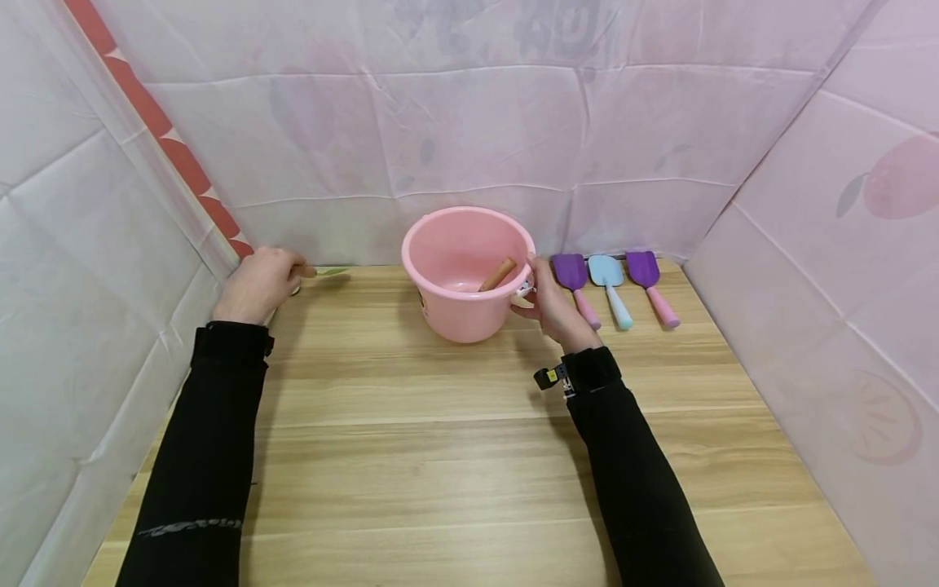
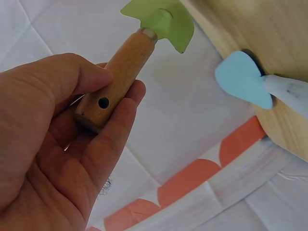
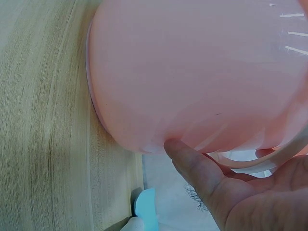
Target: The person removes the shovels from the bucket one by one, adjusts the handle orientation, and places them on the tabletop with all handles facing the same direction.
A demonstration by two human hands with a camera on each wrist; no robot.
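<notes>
Left hand (image 2: 53,144) curled round wooden handle of green rake (image 2: 126,62) at far-left table (image 1: 455,440) edge; right hand (image 1: 553,308) steadying pink bucket (image 1: 468,273) at rim/wall, thumb on wall, grip prob. closed on rim. Step looks like tool pickup w/ bucket held. Next prob. needs carrying rake over rim w/o tipping bucket, another wood handle (image 1: 498,274) already inside

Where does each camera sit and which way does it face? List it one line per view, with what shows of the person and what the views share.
Head: from above, looking forward and down at the table; both sleeves, left hand, right hand.
Left wrist: along the palm; fingers grip the wooden-handled green tool.
Right wrist: close against the pink bucket; thumb touches it.
Shared: head and right wrist both show the pink bucket.
</notes>
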